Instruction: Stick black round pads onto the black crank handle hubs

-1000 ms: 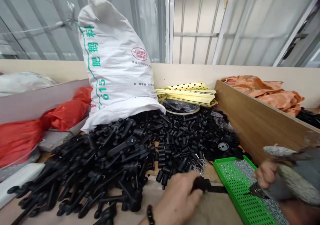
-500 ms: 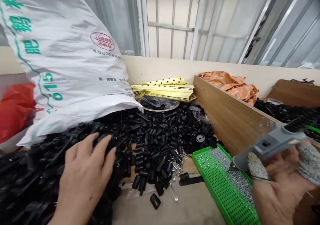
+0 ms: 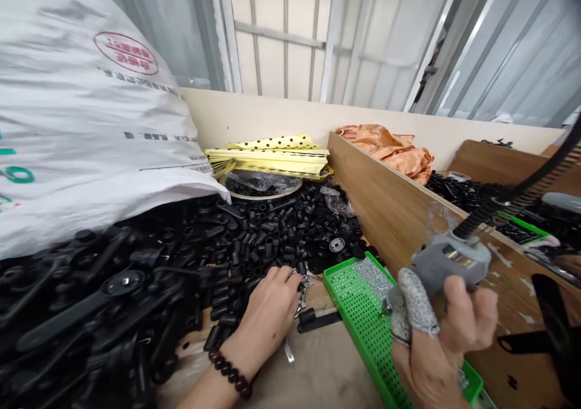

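Observation:
My left hand point(image 3: 276, 303), with a dark bead bracelet point(image 3: 229, 373) at the wrist, reaches into small silver metal pieces point(image 3: 305, 291) beside the black plastic cylinders point(image 3: 267, 248). Its fingers are bent downward and close together; the tips and whatever they grip are hidden. My right hand point(image 3: 431, 342) grips a grey electric screwdriver point(image 3: 449, 261) with a black coiled cable point(image 3: 503, 206). Grey fabric covers sit on some of its fingers. The screwdriver's tip is over the green perforated tray point(image 3: 358, 336), close to the heap of small silver screws point(image 3: 370, 276).
Black plastic arm-like parts point(image 3: 104, 300) pile up on the left below a large white sack point(image 3: 91, 124). Yellow dotted sheets point(image 3: 272, 158) lie over a round bowl point(image 3: 267, 196) at the back. A wooden divider point(image 3: 372, 197) stands right of the tray; orange cloth point(image 3: 385, 146) lies beyond it.
My left hand has moved right, from the long black parts to the small metal pieces. My right hand has turned the screwdriver more upright. The view has shifted to the right.

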Motion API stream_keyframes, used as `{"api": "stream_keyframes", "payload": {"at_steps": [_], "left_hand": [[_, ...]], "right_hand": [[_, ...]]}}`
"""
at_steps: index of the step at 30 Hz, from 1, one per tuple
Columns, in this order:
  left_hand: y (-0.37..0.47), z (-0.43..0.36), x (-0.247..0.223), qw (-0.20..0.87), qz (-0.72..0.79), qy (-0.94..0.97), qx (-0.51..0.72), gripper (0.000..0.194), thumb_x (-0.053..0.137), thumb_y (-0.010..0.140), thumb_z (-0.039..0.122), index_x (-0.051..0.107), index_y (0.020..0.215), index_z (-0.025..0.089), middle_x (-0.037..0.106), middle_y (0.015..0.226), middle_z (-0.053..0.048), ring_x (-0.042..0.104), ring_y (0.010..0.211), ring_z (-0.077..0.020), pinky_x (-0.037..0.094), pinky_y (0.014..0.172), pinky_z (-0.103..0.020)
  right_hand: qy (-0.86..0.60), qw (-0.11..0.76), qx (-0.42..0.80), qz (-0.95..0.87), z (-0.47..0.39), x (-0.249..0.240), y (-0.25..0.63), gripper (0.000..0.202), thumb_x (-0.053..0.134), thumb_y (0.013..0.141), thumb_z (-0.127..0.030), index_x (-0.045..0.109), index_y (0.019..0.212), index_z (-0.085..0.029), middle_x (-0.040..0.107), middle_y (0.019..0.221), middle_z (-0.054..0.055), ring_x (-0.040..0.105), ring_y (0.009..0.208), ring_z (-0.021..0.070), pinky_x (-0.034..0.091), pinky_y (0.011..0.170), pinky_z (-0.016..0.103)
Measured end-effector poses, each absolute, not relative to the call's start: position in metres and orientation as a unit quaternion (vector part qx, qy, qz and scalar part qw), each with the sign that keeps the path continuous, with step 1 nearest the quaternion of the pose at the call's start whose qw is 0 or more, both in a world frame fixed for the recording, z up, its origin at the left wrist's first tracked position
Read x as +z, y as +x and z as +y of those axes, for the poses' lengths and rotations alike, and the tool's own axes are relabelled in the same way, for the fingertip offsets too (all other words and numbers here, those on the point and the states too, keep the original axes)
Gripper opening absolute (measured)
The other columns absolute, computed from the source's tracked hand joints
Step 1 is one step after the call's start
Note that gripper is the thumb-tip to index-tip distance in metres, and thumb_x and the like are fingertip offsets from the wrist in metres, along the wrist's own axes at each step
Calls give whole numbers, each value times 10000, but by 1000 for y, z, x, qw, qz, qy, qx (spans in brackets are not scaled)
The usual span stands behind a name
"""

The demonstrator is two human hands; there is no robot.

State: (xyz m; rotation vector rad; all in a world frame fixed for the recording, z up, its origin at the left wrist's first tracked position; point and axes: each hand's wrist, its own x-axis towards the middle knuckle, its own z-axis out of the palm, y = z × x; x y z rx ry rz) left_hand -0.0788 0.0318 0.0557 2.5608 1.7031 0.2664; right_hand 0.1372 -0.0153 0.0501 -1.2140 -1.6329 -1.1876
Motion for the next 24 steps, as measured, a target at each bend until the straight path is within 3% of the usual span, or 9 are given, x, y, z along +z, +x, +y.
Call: {"api": "stream_keyframes", "payload": {"at_steps": [8,13,18,21,24], "left_hand": [[-37,78,39,-30,502,863,47,93,525,864,179,597,913,149,613,961,-45,569,927,-208,493,775,-374],[-23,94,31,-78,474,877,12,185,548,874,269,589,1007,146,614,1022,-51,603,900,-187,514,762,-382],[-26,102,29,-118,399,909,10,198,544,877,264,583,1037,154,606,1062,-58,598,923,-191,513,777,-388],[-30,107,29,-136,358,924,15,194,542,878,263,585,1031,152,608,1061,-59,599,922,-190,512,780,-387],[-33,111,28,-150,331,931,22,193,541,879,265,585,1029,152,608,1055,-57,600,915,-188,515,772,-382]], "right_hand": [[-456,397,-432,-669,-30,29,144,216,454,842,-221,665,828,-180,642,935,139,385,1236,454,289,937,699],[-447,430,-416,-665,-25,25,150,232,448,848,-283,663,906,-218,604,1132,163,334,1283,421,284,974,646],[-339,506,-523,-596,0,22,152,295,449,851,-378,671,1023,-288,630,1160,113,484,1176,399,390,894,580],[-343,550,-505,-570,3,25,140,300,449,852,-343,649,1073,-310,614,1195,117,514,1142,410,396,864,598],[-382,573,-430,-584,-10,27,131,247,471,849,-320,676,986,-314,590,1208,116,472,1174,431,352,885,648]]}}
